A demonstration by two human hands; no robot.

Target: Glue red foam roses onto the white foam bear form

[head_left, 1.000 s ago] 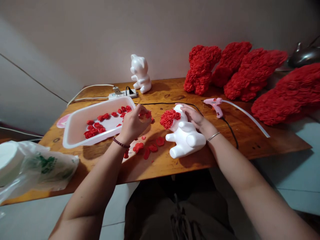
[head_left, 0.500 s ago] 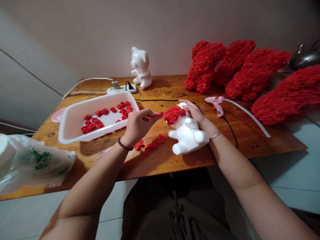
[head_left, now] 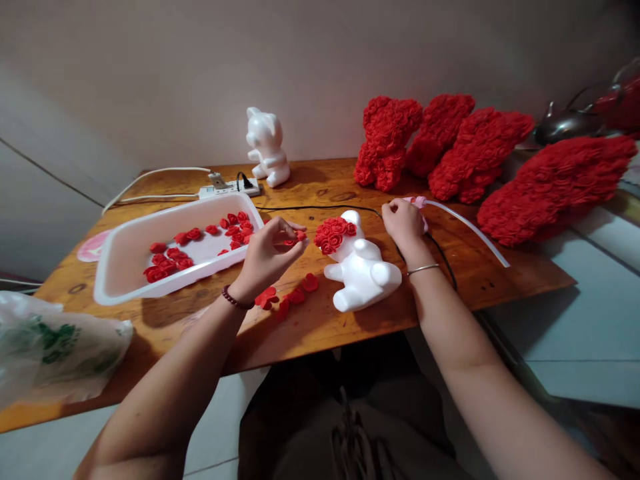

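Note:
A red foam rose [head_left: 300, 236] is pinched in the fingertips of my left hand [head_left: 267, 253], just left of the white foam bear's head. That white bear [head_left: 367, 270] lies tilted on its back on the table, with a cluster of red roses [head_left: 334, 233] covering its face. Neither hand touches the bear. Farther right, my right hand [head_left: 403, 221] is closed over the pink glue gun [head_left: 419, 201]. It hides most of the gun; only the rear and part of the handle show. Loose red petals [head_left: 295, 295] lie between the left wrist and the bear.
A white plastic tub [head_left: 113, 277] with several red roses stands left, before a power strip [head_left: 227, 188]. Another white bear [head_left: 269, 147] sits behind. Several rose-covered red bears [head_left: 387, 143] line the back right. A plastic bag [head_left: 65, 353] lies front left. Black cable crosses the table [head_left: 310, 183].
My right hand has let go of the white bear's head and moved right to the glue gun. My left hand still holds the rose near the bear. The view has shifted slightly right.

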